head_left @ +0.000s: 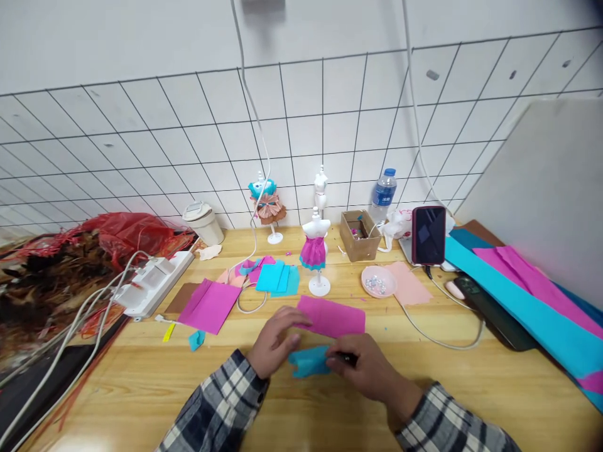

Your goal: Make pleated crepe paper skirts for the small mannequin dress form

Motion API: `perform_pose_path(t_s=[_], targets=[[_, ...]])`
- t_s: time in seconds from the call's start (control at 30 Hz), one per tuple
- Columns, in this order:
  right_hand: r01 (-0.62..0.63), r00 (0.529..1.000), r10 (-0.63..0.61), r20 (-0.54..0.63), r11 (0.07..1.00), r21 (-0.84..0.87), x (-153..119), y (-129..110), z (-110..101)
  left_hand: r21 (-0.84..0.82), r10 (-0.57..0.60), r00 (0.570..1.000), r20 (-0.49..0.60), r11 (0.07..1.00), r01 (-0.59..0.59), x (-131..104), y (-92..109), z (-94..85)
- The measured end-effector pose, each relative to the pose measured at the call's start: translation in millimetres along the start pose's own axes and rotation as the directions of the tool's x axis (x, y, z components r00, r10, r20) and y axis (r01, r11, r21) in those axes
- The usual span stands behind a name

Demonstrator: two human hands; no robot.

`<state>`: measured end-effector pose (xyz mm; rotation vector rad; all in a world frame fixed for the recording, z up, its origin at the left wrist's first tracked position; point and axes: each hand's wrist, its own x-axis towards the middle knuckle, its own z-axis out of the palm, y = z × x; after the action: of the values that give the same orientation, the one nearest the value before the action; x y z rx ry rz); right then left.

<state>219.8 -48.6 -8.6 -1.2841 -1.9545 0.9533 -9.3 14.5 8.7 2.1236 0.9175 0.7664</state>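
- Before the mannequin (316, 226), on its near side: the surface (306, 414) carries the blue piece (308, 362), which lies between the two hands with an uneven outline. Being apparently thin and soft, it could crease or tear if pulled from one end alone.
- Left of the blue piece and nearer than the mannequin: the left hand (279, 339), half open, fingers loosely bent, seemingly with nothing in its grasp. A light touch here could let the blue piece twist.
- Right of the mannequin's line, also nearer: the right hand (365, 370), curled closed about a small dark object (349, 358), its fingertips at the right end of the blue piece. Whether they pinch it cannot be told. A slip of that object, if sharp, could mark the blue piece.
- Between hands and mannequin: the pink sheet (332, 317), flat. A knuckle could drag or crumple it.
- Mannequin itself: upright in its pink dress (313, 252) on a slim stem. A careless reach could topple it.
- Right of the mannequin: the dish (392, 276) of beads, shallow, and the looped cable (447, 346). A sweeping sleeve could snag the cable or spill the beads.
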Motion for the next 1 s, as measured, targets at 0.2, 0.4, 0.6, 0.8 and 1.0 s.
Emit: perform_pose_path(t_s=[0.2,0.4,0.6,0.8,1.0], targets=[[-0.275,0.924,0.362,-0.123,0.853,0.442,5,-15,4,-0.550,-0.277,0.952,0.129,0.779,0.301,-16,31,21.8],[-0.343,0.847,0.520,-0.111,0.694,0.633,-2,-10,-6,-0.581,-0.503,0.861,0.071,0.681,0.446,-12,18,5.7],[-0.309,0.865,0.481,-0.146,0.737,0.601,-3,-8,5,-0.662,-0.391,0.879,0.273,0.587,0.467,-6,29,13.5],[-0.326,0.836,0.539,-0.099,0.634,0.702,6,-10,13,-0.578,-0.501,0.862,0.077,0.682,0.448,0,14,15.1],[-0.275,0.872,0.375,-0.315,0.907,0.319,12,4,-9,-0.030,-0.369,0.929,0.001,0.929,0.369,1,-15,-25.8]])
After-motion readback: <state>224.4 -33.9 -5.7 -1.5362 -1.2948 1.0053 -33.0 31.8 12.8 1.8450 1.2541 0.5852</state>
